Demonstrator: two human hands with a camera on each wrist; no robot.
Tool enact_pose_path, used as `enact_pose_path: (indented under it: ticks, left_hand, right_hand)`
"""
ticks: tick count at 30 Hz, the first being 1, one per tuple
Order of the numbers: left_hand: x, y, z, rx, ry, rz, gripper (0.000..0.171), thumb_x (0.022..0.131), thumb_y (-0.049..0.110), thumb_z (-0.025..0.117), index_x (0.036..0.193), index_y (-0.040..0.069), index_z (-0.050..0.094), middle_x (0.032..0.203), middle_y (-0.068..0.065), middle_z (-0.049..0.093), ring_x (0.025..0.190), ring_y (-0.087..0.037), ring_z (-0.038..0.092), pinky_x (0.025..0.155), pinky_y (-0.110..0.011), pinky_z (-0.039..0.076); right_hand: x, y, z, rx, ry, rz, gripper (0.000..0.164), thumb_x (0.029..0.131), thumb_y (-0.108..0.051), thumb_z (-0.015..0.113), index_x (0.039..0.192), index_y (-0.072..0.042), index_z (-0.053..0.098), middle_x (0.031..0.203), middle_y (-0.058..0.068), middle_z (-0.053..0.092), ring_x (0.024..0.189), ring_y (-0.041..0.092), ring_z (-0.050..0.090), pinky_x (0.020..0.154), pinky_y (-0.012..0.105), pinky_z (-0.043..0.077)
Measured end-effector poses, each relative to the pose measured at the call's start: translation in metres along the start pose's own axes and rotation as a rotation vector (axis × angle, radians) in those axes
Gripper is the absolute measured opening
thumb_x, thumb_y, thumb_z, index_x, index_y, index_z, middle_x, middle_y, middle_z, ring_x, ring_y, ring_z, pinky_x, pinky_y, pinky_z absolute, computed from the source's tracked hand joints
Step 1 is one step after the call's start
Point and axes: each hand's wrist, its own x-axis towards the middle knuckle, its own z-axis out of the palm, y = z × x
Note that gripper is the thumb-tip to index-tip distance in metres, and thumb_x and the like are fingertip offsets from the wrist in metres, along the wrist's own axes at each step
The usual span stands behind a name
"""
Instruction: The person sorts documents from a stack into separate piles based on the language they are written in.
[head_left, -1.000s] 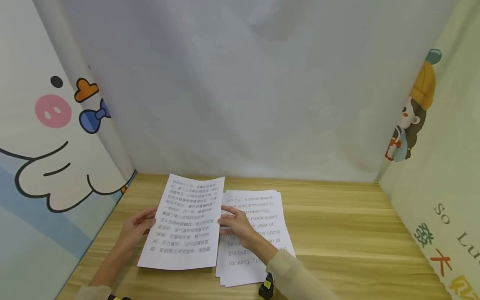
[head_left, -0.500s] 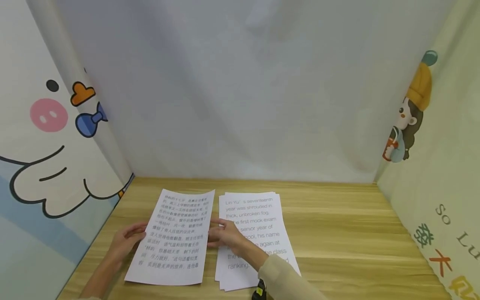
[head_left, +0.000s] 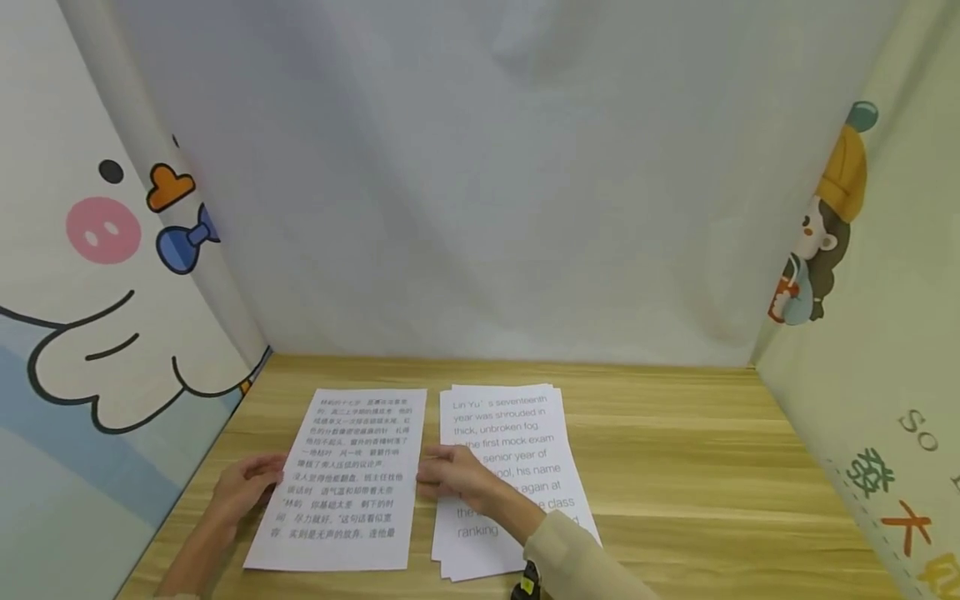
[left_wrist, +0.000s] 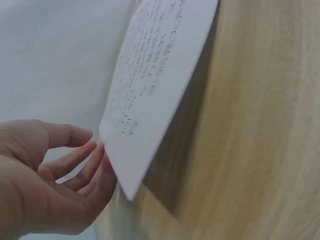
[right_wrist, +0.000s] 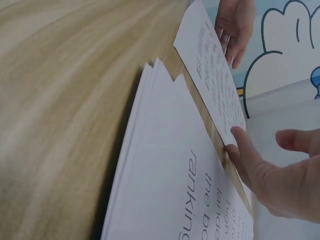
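A white sheet of paper with Chinese print lies at the left of the table, in line with the viewer. At its left edge my left hand touches it with the fingertips; in the left wrist view the thumb stands apart from the paper, and a shadow falls below one edge. My right hand is at the sheet's right edge, fingers extended and thumb lifted off, as the right wrist view shows with the hand. Beneath the right forearm lies a stack of papers with English print, partly hidden by it.
The wood-grain table extends to the right of the stack. A pale curtain closes off the back, with printed cartoon panels on the left and right sides. The stack's sheets are slightly uneven at the corners.
The Chinese sheet has come down and left, from raised and curved to flatter on the table. Both hands moved with it, and the right thumb now stands off the paper.
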Motion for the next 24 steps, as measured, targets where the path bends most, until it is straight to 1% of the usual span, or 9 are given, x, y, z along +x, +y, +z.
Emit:
enact_pose_path:
  ticks: [2,5,7,9,12,16,18,21,24]
  left_hand:
    - [-0.002,0.005,-0.001,0.035,0.030,0.013,0.049,0.100,0.016,0.057,0.142,-0.009,0.050,0.130,-0.028,0.061,0.087,-0.007,0.062,0.069,-0.018,0.053]
    - [-0.005,0.012,-0.002,0.084,0.062,0.045,0.050,0.100,0.019,0.054,0.141,-0.010,0.051,0.134,-0.032,0.057,0.098,-0.022,0.065,0.069,-0.019,0.051]
    - [-0.007,0.017,-0.001,0.088,0.064,0.053,0.050,0.101,0.019,0.053,0.141,-0.010,0.051,0.137,-0.033,0.054,0.107,-0.030,0.064,0.070,-0.019,0.050]
    - [-0.009,0.024,0.001,0.080,0.054,0.060,0.051,0.101,0.019,0.053,0.142,-0.010,0.050,0.138,-0.033,0.053,0.112,-0.034,0.062,0.071,-0.019,0.051]
    - [-0.013,0.032,0.011,0.074,0.022,0.070,0.050,0.101,0.017,0.054,0.144,-0.008,0.050,0.136,-0.032,0.055,0.109,-0.033,0.062,0.073,-0.020,0.052]
    - [-0.019,0.046,0.027,0.113,-0.013,0.108,0.044,0.101,0.016,0.056,0.140,-0.005,0.055,0.132,-0.028,0.058,0.104,-0.029,0.061,0.072,-0.022,0.051]
    - [-0.021,0.053,0.035,0.124,-0.032,0.138,0.041,0.101,0.015,0.057,0.137,-0.005,0.058,0.130,-0.028,0.059,0.104,-0.029,0.062,0.073,-0.024,0.051]
    - [-0.025,0.061,0.046,0.127,-0.083,0.155,0.040,0.102,0.016,0.057,0.137,-0.004,0.058,0.131,-0.025,0.059,0.105,-0.028,0.061,0.076,-0.025,0.052]
    - [-0.027,0.068,0.059,0.105,-0.124,0.187,0.039,0.101,0.015,0.058,0.135,-0.004,0.059,0.126,-0.024,0.061,0.102,-0.025,0.062,0.076,-0.028,0.054]
  right_hand:
    - [0.000,-0.001,0.001,0.002,-0.009,0.000,0.060,0.099,-0.009,0.059,0.151,0.011,0.037,0.140,0.030,0.056,0.131,0.043,0.059,0.103,0.044,0.056]
    - [0.000,-0.003,0.001,0.007,-0.014,-0.006,0.059,0.098,-0.009,0.059,0.150,0.010,0.039,0.141,0.030,0.055,0.133,0.043,0.057,0.104,0.045,0.056]
    - [-0.001,-0.005,0.000,-0.002,-0.019,-0.017,0.058,0.099,-0.010,0.059,0.150,0.010,0.039,0.141,0.030,0.056,0.132,0.043,0.058,0.104,0.046,0.056]
    - [-0.004,-0.008,-0.002,-0.013,-0.019,-0.030,0.057,0.100,-0.011,0.058,0.150,0.009,0.040,0.140,0.031,0.057,0.131,0.044,0.059,0.104,0.047,0.055]
    - [-0.011,-0.010,-0.009,-0.029,-0.008,-0.040,0.055,0.101,-0.012,0.058,0.148,0.011,0.042,0.140,0.032,0.057,0.130,0.045,0.059,0.105,0.048,0.055]
    - [-0.020,-0.013,-0.022,-0.053,0.034,-0.041,0.052,0.101,-0.012,0.057,0.146,0.012,0.045,0.142,0.033,0.055,0.129,0.042,0.061,0.102,0.044,0.057]
    - [-0.025,-0.013,-0.031,-0.075,0.054,-0.040,0.052,0.102,-0.013,0.057,0.146,0.011,0.045,0.142,0.032,0.056,0.128,0.040,0.062,0.100,0.041,0.058]
    - [-0.033,-0.014,-0.046,-0.108,0.083,-0.033,0.052,0.102,-0.015,0.056,0.146,0.010,0.045,0.141,0.030,0.057,0.125,0.037,0.065,0.098,0.039,0.059]
    - [-0.041,-0.013,-0.060,-0.127,0.111,-0.029,0.051,0.103,-0.015,0.056,0.146,0.010,0.045,0.140,0.029,0.059,0.123,0.034,0.067,0.099,0.039,0.059]
